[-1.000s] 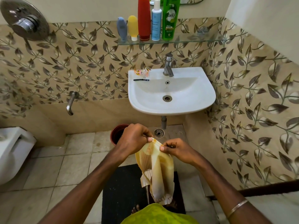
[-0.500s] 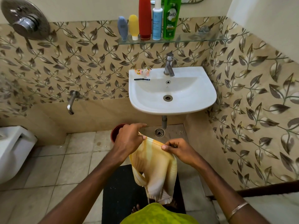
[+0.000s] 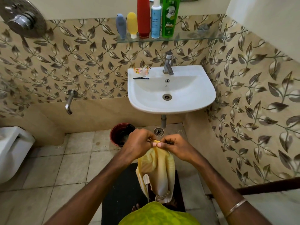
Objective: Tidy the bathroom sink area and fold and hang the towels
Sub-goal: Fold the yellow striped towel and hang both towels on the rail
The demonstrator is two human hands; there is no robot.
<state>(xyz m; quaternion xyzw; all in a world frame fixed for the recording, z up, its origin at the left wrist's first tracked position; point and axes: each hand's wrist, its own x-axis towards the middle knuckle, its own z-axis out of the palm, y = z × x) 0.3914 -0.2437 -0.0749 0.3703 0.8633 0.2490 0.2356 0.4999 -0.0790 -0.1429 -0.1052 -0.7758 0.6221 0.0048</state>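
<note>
The tall red plastic bottle [image 3: 143,17] and green shampoo bottle [image 3: 170,17] ran off the top edge. The dark red round bucket [image 3: 119,133] sat partly behind the left hand [image 3: 138,144].

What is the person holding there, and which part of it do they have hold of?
A yellow towel. Both the left hand and the right hand pinch its top edge, close together, and the rest hangs down below them.

Soft, even indoor light, moderately bright, with no hard shadows. Glare glints on the chrome shower fitting [image 3: 22,18] at ten o'clock. Wide-angle distortion bends the edges; focus stays sharp.
</note>
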